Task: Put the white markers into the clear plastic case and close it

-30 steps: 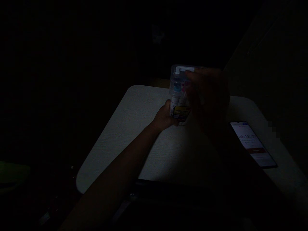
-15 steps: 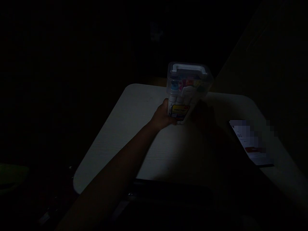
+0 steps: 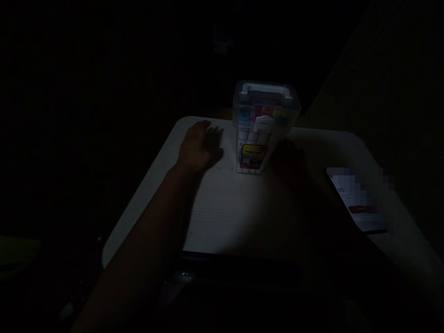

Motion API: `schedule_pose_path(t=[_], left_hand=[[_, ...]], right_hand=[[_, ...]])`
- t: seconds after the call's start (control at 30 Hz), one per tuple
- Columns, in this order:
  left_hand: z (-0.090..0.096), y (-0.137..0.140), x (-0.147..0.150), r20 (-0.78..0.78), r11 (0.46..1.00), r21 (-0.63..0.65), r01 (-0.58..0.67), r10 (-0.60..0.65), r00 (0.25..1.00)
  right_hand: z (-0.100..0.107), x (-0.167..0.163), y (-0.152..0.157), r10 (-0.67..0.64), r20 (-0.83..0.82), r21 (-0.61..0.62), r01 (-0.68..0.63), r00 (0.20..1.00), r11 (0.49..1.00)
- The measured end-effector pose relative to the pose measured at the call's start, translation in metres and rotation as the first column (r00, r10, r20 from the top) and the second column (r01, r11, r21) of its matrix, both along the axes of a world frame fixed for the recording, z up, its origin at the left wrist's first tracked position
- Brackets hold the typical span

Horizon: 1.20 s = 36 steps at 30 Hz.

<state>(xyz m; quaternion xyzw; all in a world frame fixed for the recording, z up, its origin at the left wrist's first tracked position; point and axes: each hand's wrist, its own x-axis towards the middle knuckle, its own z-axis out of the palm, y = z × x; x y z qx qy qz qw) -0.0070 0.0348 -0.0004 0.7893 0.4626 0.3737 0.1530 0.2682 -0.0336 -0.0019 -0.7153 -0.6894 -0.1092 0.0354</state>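
A clear plastic case of markers (image 3: pixel 255 132) stands upright toward the far side of the white table (image 3: pixel 215 212). Its lid is on, with a white handle on top and a white latch in front; colourful caps show through. To the left of the case, my left hand (image 3: pixel 193 149) is apart from it, fingers stretched forward and holding nothing. My right hand (image 3: pixel 289 162) lies in deep shadow close by the right side of the case. Its fingers seem spread, but I cannot tell whether they touch the case.
A lit phone (image 3: pixel 357 201) lies at the table's right side, its screen partly blurred out. A dark bar-like object (image 3: pixel 236 268) runs along the near edge. Something green (image 3: pixel 19 254) shows at the far left. The surroundings are very dark.
My left hand has let go of the marker case and moved left. The case, earlier tilted in that grip, now stands upright. My right hand stays at its right side.
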Motion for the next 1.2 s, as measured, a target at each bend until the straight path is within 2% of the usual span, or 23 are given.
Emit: schedule_pose_path(t=[0.07,0.17,0.27,0.5,0.87,1.2], left_hand=[[0.002,0.001,-0.008,-0.149,0.974,-0.011,-0.227,0.223,0.963],[0.002,-0.004,-0.004,-0.445,0.944,-0.102,-0.315,0.24,0.863],[0.002,-0.009,0.006,-0.569,0.932,-0.088,-0.352,0.243,0.786],[0.005,-0.011,0.008,-0.636,0.924,-0.073,-0.375,0.246,0.732],[0.005,-0.011,0.008,-0.683,0.916,-0.08,-0.393,0.237,0.691],[0.005,-0.01,0.007,-0.628,0.928,-0.102,-0.357,0.219,0.747]], right_hand=[[-0.001,0.002,0.002,0.004,0.001,-0.025,-0.004,1.0,1.0],[-0.001,0.002,0.004,-0.009,-0.04,-0.028,0.008,0.999,1.0],[0.001,0.001,0.002,-0.011,-0.059,-0.009,0.01,0.998,1.0],[0.002,0.001,0.001,-0.006,-0.03,-0.032,0.006,1.0,0.999],[0.003,0.002,0.002,-0.001,-0.077,-0.042,-0.002,0.997,0.999],[0.002,0.001,-0.002,-0.033,-0.09,0.022,0.035,0.995,0.999]])
